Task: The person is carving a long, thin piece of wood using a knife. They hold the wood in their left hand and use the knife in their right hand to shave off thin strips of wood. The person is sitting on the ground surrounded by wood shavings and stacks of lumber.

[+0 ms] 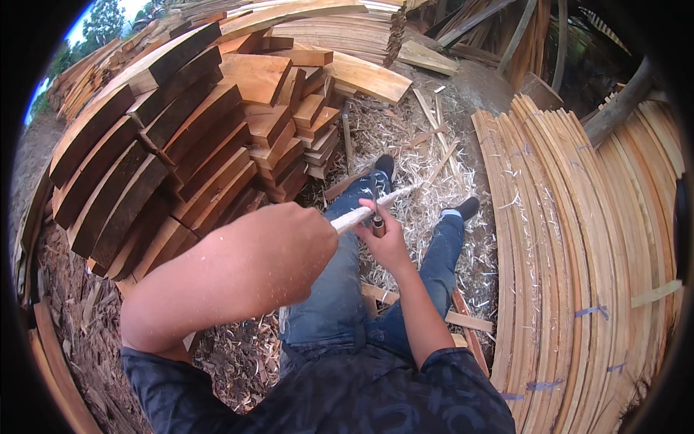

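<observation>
Evidently, shaping of the pale stick (394,197) is partly done: its visible length looks stripped to bare wood, rough on the surface and narrower toward the far end. Shavings (426,210) lie thickly on the ground about the shoes (470,208), which suggests considerable cutting, though not all need come from this piece. What is left cannot be fixed with certainty; in this inspector's judgement the rough face leaves room for more paring, and the end inside the fist cannot be assessed. The stick is held off the ground in front of the body, passing above the left leg of the jeans (329,304), its far end above the shavings between the shoes. As to the grip, the left hand (305,242) is clenched round the near end of the stick, fingers mostly hidden from view. The right hand (389,242) is closed about the brown handle of a knife (379,228), its blade standing across the stick; whether the edge is biting is too small to tell. Stacked thick boards (210,137) stand to the left, and long thin planks (549,239) lie to the right.
</observation>
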Demonstrator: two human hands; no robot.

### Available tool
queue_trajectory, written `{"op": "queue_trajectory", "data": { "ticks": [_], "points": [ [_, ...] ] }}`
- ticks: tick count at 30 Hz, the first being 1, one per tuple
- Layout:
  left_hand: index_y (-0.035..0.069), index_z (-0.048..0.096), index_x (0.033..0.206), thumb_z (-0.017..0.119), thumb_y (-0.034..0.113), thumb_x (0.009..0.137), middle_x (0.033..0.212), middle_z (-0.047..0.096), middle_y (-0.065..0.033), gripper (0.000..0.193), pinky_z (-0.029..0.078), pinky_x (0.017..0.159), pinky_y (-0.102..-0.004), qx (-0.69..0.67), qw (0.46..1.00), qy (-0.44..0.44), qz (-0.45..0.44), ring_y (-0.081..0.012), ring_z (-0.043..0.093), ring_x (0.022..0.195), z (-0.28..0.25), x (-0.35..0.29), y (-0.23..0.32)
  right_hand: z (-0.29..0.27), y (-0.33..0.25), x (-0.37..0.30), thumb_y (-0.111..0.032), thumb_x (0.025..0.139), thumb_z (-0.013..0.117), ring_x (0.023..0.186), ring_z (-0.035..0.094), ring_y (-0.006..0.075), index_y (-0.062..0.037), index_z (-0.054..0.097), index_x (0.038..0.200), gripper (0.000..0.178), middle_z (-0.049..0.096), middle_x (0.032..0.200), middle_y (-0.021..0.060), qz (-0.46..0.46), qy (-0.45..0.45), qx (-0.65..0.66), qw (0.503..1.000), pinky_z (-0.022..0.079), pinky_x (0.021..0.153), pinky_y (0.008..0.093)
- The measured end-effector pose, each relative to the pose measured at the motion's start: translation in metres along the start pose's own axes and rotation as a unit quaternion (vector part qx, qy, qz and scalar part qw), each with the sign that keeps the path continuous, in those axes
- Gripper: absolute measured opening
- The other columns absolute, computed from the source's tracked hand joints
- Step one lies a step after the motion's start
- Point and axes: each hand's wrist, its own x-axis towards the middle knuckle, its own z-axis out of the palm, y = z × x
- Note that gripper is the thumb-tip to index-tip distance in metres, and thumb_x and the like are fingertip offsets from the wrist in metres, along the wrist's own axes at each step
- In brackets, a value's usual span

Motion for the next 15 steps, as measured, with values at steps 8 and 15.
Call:
{"op": "queue_trajectory", "data": {
  "ticks": [8, 15],
  "points": [
    [0.004, 0.063, 0.101, 0.07, 0.007, 0.068, 0.083, 0.065, -0.0136, 0.034, 0.051, 0.064, -0.0384, -0.112, 0.971, 0.209, -0.009, -0.0307, 0.065, 0.074, 0.001, 0.008, -0.011, -0.047, -0.009, 0.021, -0.002, 0.086, 0.065, 0.078, 0.054, 0.0004, -0.0031, 0.054, 0.109, 0.026, 0.059, 0.092, -0.0016, 0.003, 0.046, 0.09, 0.995, 0.044, 0.067, 0.0161],
    [0.004, 0.061, 0.085, 0.074, 0.02, 0.077, 0.066, 0.06, -0.0105, 0.022, 0.045, 0.052, -0.0325, -0.133, 0.861, 0.486, -0.071, -0.0254, 0.06, 0.056, 0.037, 0.042, -0.027, -0.045, 0.0, -0.026, -0.015, 0.09, 0.059, 0.048, 0.038, 0.0028, -0.0054, 0.041, 0.111, 0.029, 0.046, 0.059, -0.0043, 0.033, 0.197, 0.056, 0.978, 0.028, 0.042, 0.0233]
  ]
}}
